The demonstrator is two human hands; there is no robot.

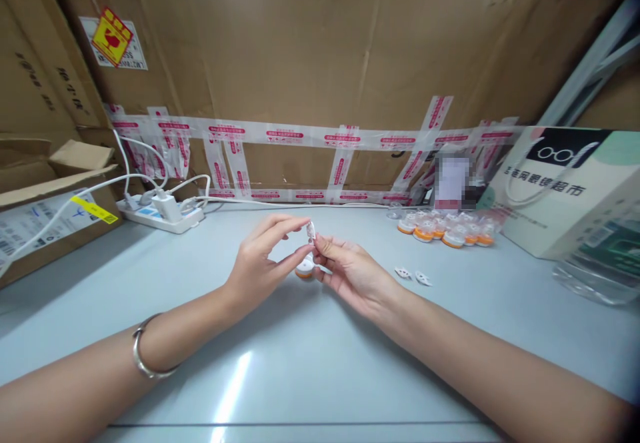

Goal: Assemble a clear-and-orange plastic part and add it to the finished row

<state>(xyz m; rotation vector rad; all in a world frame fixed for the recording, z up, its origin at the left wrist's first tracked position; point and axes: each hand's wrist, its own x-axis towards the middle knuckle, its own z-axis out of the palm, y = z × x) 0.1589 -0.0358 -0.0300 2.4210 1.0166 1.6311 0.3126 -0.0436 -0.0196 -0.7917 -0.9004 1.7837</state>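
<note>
Between my two hands, a small white plastic piece (311, 232) is held up on edge above the table. The thumb and fingers of my left hand (265, 253) pinch it from the left. My right hand (353, 270) grips its lower right side with thumb and forefinger. Just below, a round white case with an orange base (304, 270) stands on the table, partly hidden by my fingers. To the right of my right hand lie two flat white pieces with cut-outs, one (403, 273) beside the other (423, 278).
At the back right stands a cluster of several white-and-orange round cases (453, 236). Right of it are a white printed box (550, 190) and a clear plastic container (600, 270). A power strip (163, 215) with cables and an open carton (60, 210) occupy the left. Cardboard (300, 63) walls the back.
</note>
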